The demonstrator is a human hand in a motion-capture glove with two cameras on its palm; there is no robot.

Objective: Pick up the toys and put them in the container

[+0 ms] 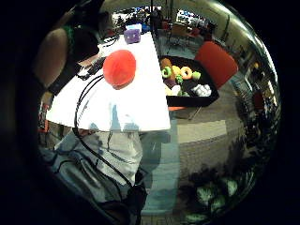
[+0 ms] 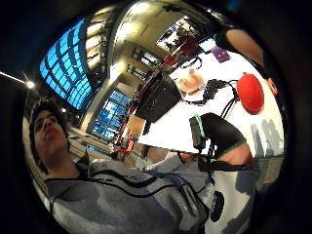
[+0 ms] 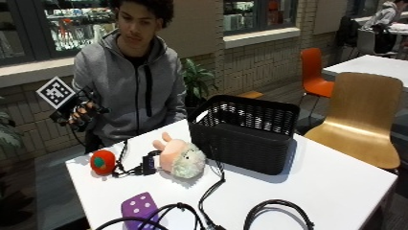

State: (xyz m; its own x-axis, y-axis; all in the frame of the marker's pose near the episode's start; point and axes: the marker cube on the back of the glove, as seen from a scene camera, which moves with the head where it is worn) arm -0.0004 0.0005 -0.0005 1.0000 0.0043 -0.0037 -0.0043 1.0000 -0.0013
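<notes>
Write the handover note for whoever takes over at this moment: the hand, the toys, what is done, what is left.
Right hand: raised beside the person's chest, off the table, fingers loosely curled, holding nothing.
Black basket: on the table, already holding several small toys.
Still on the table: red tomato toy, plush sheep lying next to the basket, purple die near the front edge.
Left: pick up those three and put them in the basket.

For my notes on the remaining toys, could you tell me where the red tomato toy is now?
In the outside view, the red tomato toy sits on the white table near the person's corner, beside the pink plush toy.
</notes>
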